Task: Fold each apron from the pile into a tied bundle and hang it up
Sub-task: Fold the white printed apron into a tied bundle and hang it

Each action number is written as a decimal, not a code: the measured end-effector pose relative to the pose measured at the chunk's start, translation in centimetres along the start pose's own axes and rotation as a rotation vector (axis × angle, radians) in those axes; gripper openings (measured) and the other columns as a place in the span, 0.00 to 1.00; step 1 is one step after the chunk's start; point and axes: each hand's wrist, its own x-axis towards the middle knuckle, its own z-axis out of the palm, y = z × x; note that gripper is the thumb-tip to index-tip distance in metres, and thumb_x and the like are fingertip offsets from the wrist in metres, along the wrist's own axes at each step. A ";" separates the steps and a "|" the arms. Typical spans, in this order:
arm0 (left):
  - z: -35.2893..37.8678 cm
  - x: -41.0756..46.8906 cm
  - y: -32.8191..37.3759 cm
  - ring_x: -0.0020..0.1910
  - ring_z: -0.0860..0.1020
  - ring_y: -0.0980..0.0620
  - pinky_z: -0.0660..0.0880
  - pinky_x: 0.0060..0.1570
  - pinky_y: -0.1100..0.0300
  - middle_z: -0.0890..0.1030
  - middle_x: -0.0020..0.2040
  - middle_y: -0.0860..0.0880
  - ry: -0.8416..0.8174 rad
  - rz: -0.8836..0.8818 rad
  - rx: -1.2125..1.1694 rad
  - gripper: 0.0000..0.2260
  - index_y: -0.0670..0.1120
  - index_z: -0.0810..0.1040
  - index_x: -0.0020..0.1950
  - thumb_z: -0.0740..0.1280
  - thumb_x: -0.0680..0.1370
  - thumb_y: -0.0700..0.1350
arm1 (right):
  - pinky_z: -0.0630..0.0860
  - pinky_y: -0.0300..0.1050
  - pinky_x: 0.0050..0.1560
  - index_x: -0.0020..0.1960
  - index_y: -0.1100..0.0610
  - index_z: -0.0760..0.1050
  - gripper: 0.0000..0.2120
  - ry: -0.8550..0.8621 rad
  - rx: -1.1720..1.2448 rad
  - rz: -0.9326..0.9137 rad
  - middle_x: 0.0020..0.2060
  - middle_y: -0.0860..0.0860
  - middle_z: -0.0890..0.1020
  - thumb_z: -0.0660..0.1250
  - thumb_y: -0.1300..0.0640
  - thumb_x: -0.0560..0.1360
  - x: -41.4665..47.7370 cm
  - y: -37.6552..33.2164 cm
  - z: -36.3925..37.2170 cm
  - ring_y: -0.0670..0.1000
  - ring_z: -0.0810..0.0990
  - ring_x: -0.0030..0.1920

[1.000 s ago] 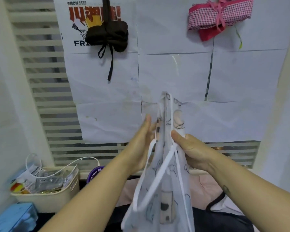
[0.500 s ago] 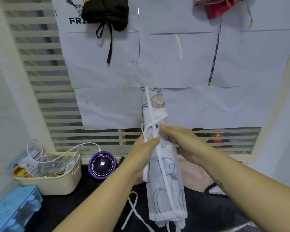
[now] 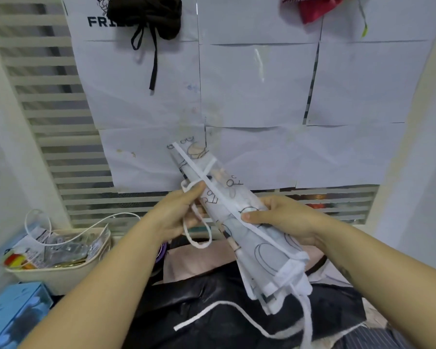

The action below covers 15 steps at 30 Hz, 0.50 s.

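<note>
A white patterned apron (image 3: 239,222), folded into a long narrow strip, slants from upper left to lower right in the air between my hands. My right hand (image 3: 285,217) grips its middle, thumb pressing a white strap against the cloth. My left hand (image 3: 176,212) pinches a loop of white strap (image 3: 196,235) at the strip's left side. Another strap end (image 3: 237,311) trails over the pile of aprons (image 3: 212,298), dark and pink, below. A tied black bundle (image 3: 149,16) and a red bundle (image 3: 312,6) hang on the papered wall.
A cream basket (image 3: 58,270) full of packets and a white cable stands at the left. A blue box (image 3: 13,313) lies in the lower left corner. A purple round object (image 3: 161,253) peeks out behind my left arm. Slatted blinds (image 3: 48,102) back the wall.
The folded apron has tilted from upright to a slant, its lower end swinging right. My left hand now pinches a strap loop, and the view has dropped lower.
</note>
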 end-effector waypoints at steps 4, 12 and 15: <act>-1.0 0.1 -1.0 0.57 0.75 0.52 0.71 0.56 0.55 0.74 0.58 0.53 0.367 0.264 0.447 0.19 0.49 0.72 0.64 0.70 0.76 0.51 | 0.79 0.42 0.37 0.46 0.59 0.80 0.05 0.079 0.042 0.058 0.39 0.56 0.84 0.69 0.57 0.75 0.5 0.6 -0.5 0.51 0.82 0.35; 2.0 -2.4 -3.1 0.49 0.83 0.51 0.77 0.58 0.54 0.85 0.49 0.48 -0.202 -0.143 0.440 0.30 0.46 0.80 0.57 0.56 0.74 0.69 | 0.77 0.37 0.37 0.46 0.55 0.81 0.03 0.113 -0.054 -0.005 0.38 0.51 0.85 0.69 0.56 0.75 0.6 0.7 0.7 0.48 0.83 0.36; 2.9 -1.6 -3.3 0.59 0.79 0.44 0.72 0.64 0.48 0.81 0.58 0.42 -0.236 -0.117 -0.043 0.25 0.45 0.75 0.66 0.59 0.77 0.61 | 0.79 0.38 0.43 0.50 0.56 0.80 0.05 0.085 -0.039 -0.095 0.44 0.53 0.86 0.68 0.57 0.76 0.1 0.4 1.3 0.51 0.85 0.43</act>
